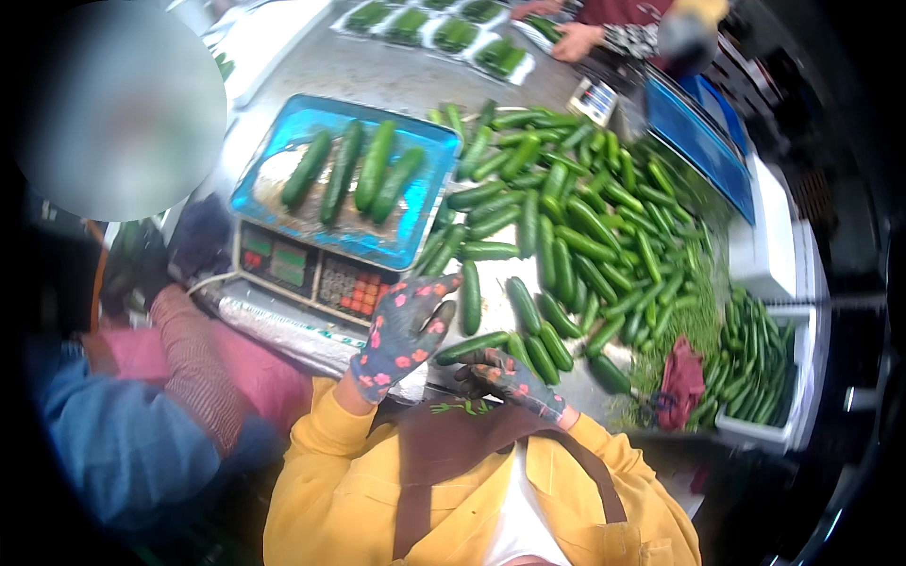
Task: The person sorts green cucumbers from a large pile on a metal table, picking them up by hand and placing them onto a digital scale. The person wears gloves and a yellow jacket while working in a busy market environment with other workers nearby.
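My left hand (407, 332), in a dark flowered glove, is spread open beside the number keys (350, 290) of a weighing scale, holding nothing. Several cucumbers (340, 173) lie side by side on the scale's blue-lined tray (272, 159). My right hand (509, 378), gloved alike, hovers low before my apron with its fingers loosely bent and nothing seen in them. Just beyond its fingertips lies a single cucumber (471, 348); whether they touch it is unclear. More loose cucumbers (548, 354) rest right of this hand, at the near end of a large pile (566, 205).
A white crate (803, 375) full of cucumbers stands at right, near a dark red cloth (683, 382). Wrapped cucumber packs (453, 35) line the far table, where a co-worker's hand (577, 42) holds one. Another person's sleeved arm (195, 368) is close on my left. A second blue-topped scale (697, 141) stands far right.
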The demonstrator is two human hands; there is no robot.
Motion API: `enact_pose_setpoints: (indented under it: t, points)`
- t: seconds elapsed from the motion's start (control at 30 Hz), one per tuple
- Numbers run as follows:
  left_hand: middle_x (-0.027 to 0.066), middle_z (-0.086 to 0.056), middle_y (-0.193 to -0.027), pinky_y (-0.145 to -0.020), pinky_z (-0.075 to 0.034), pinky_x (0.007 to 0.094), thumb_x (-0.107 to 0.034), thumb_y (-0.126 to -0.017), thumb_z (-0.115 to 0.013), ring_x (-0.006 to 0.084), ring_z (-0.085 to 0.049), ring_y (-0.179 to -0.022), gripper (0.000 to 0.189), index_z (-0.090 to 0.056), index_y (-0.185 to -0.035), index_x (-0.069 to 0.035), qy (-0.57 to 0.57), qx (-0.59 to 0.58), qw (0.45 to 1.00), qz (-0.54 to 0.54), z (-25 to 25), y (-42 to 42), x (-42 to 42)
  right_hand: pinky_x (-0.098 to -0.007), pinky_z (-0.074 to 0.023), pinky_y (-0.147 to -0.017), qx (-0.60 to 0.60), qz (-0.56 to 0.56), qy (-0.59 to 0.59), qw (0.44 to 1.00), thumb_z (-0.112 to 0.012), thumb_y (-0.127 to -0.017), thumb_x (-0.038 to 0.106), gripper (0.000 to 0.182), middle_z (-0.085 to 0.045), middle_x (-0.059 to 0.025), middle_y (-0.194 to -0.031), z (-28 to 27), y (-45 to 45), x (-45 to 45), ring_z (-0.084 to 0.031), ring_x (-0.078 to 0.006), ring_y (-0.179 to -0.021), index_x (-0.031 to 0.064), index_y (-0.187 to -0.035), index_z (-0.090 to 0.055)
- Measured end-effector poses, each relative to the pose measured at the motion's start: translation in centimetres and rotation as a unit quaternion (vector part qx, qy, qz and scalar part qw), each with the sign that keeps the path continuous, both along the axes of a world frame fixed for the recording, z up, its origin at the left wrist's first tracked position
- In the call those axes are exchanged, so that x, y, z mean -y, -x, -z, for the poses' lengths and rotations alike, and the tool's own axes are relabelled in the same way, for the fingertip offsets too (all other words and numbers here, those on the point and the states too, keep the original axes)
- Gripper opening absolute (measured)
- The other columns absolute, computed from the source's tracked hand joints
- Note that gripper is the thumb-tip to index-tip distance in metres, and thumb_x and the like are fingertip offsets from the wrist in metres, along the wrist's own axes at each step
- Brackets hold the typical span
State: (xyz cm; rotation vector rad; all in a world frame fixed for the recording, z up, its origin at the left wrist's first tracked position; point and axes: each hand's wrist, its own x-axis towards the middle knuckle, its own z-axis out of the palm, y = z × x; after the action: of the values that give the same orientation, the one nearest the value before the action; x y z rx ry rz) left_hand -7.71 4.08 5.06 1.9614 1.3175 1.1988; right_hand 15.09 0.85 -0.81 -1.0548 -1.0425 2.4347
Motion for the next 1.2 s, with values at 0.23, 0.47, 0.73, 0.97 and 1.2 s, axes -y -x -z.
enact_pose_setpoints:
  t: [0.23, 0.47, 0.73, 0.97, 1.2]
  points:
    - [0.0109, -0.060, -0.093, -0.073, -0.041, 0.0354, -0.008, -0.078, -0.053, 0.0278, -0.056, -0.082, 0.028, -0.055, -0.107, -0.006, 0.101, -0.057, 0.987, 0.114, 1.1, -2.7, 1.4, -0.0269, -0.0445, -0.082, -0.010, 0.122, 0.016, 0.992, -0.058, -0.081, 0.040, 0.061, -0.054, -0.0112, -0.110, -0.7, -4.5, 4.2, -0.055, -0.0158, -0.096, -0.0012, -0.120, -0.039]
    - [0.0156, -0.036, -0.131, -0.095, -0.035, 0.0351, -0.031, -0.087, -0.049, 0.0239, -0.044, -0.112, 0.058, -0.028, -0.131, -0.001, -0.024, 0.106, 0.986, -0.130, 0.3, -1.4, -1.0, -0.0282, -0.0448, -0.079, 0.018, 0.117, -0.023, 0.993, -0.053, -0.085, 0.033, 0.052, -0.054, -0.0100, -0.106, -0.6, -7.0, 5.1, -0.054, -0.0163, -0.092, 0.0002, -0.122, -0.039]
    - [0.0168, -0.056, -0.106, -0.083, -0.044, 0.0343, -0.022, -0.087, -0.048, 0.0276, -0.055, -0.097, 0.036, -0.048, -0.116, 0.000, 0.048, -0.032, 0.998, -0.011, 2.6, -9.1, 3.2, -0.0294, -0.0444, -0.082, -0.009, 0.122, -0.019, 0.992, -0.050, -0.087, 0.028, 0.045, -0.055, -0.0127, -0.106, -0.5, -13.0, 6.0, -0.054, -0.0177, -0.095, -0.0010, -0.120, -0.041]
    - [0.0157, -0.058, -0.099, -0.077, -0.045, 0.0350, -0.014, -0.083, -0.052, 0.0302, -0.056, -0.088, 0.030, -0.052, -0.110, -0.001, 0.034, -0.135, 0.988, 0.065, 1.9, -16.5, 6.2, -0.0288, -0.0447, -0.081, 0.012, 0.109, -0.046, 0.993, -0.049, -0.087, 0.026, 0.043, -0.056, -0.0136, -0.105, -1.2, -16.5, 6.9, -0.056, -0.0179, -0.092, -0.0023, -0.118, -0.042]
    - [0.0135, -0.053, -0.111, -0.071, -0.044, 0.0370, -0.010, -0.072, -0.055, 0.0292, -0.055, -0.089, 0.019, -0.056, -0.090, -0.003, 0.016, -0.272, 0.957, 0.096, 3.0, -15.8, 9.9, -0.0279, -0.0440, -0.080, 0.020, 0.075, -0.071, 0.994, -0.047, -0.087, 0.021, 0.035, -0.059, -0.0113, -0.100, 0.4, -17.5, 6.5, -0.055, -0.0159, -0.091, -0.0006, -0.115, -0.047]
